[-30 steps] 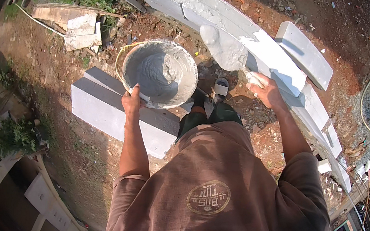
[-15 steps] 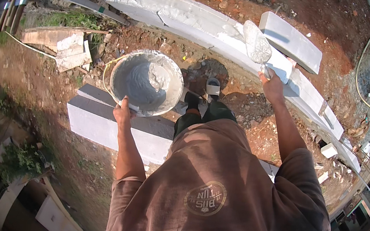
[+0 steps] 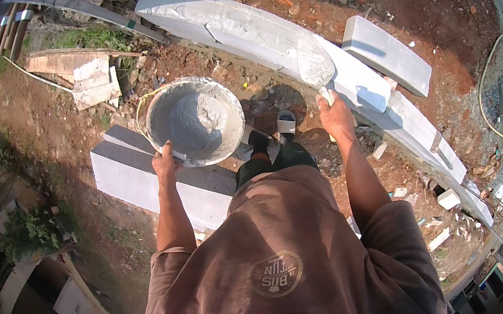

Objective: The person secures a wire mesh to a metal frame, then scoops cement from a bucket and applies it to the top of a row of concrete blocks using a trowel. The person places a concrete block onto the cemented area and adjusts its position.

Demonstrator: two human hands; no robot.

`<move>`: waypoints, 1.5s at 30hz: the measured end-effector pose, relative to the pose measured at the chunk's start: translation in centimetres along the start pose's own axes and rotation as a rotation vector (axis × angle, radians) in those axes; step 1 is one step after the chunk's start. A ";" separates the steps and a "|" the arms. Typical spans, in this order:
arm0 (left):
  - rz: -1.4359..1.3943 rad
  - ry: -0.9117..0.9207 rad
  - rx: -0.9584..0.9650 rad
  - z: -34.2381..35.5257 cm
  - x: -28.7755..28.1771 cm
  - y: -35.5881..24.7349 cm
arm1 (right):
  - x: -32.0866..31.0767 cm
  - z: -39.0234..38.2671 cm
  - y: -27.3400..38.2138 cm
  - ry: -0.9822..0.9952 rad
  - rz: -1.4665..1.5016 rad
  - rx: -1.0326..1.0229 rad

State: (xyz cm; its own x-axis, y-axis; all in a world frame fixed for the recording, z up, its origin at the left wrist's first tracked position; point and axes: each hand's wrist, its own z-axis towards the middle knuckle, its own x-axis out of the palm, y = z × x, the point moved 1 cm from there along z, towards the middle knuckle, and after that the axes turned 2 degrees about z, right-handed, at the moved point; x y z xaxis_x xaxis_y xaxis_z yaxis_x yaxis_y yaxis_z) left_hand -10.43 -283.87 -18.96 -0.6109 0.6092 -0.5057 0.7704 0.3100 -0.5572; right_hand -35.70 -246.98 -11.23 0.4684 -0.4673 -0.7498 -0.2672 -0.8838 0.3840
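My right hand (image 3: 336, 116) is closed round the handle of a trowel (image 3: 315, 62). The trowel's wide blade, smeared with grey mortar, lies over the top of a low wall of pale blocks (image 3: 244, 29). Wet mortar coats the wall top to the left of the blade. With my left hand (image 3: 165, 162) I grip the near rim of a round bucket (image 3: 232, 141). Grey mortar (image 3: 200, 117) lies inside it, heaped toward the right, with the inner wall smeared.
Long pale blocks (image 3: 131, 177) sit below the bucket. A loose block (image 3: 389, 55) rests beyond the wall. Broken boards (image 3: 91, 74) lie at left, beside a long beam (image 3: 79, 5). A pale hose (image 3: 485, 81) curves at far right. Rubble covers the reddish soil around my feet.
The trowel has moved left along the wall top, and its blade now points up and left. My right hand went left with it. My left hand stays on the bucket rim.
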 end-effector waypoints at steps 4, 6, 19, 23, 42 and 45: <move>-0.021 0.004 0.009 0.2 -0.1 0.2 | -2.8 1.4 -4.1 -0.030 -0.049 0.099; -0.023 0.006 0.009 0.2 0.0 0.2 | -3.4 1.3 -5.8 -0.059 0.009 0.060; 0.041 0.043 -0.037 1.6 -0.8 1.3 | 6.9 -3.3 -2.4 0.226 0.595 0.110; 0.058 0.017 -0.018 0.7 0.1 0.4 | 6.0 -2.8 -5.5 -0.016 0.670 0.112; -0.007 -0.068 0.069 -0.4 0.4 -0.3 | 5.8 -3.7 6.4 0.386 -0.390 -0.678; 0.010 -0.029 0.086 -1.0 0.4 -0.5 | 9.7 -2.1 10.0 0.349 -0.538 -0.790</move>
State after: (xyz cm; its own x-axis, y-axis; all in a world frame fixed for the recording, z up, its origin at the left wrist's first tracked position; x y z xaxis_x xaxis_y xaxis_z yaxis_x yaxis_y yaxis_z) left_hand -10.88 -283.05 -18.29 -0.6094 0.5898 -0.5299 0.7587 0.2397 -0.6057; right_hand -32.07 -260.40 -13.53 0.6161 0.1281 -0.7772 0.6247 -0.6805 0.3830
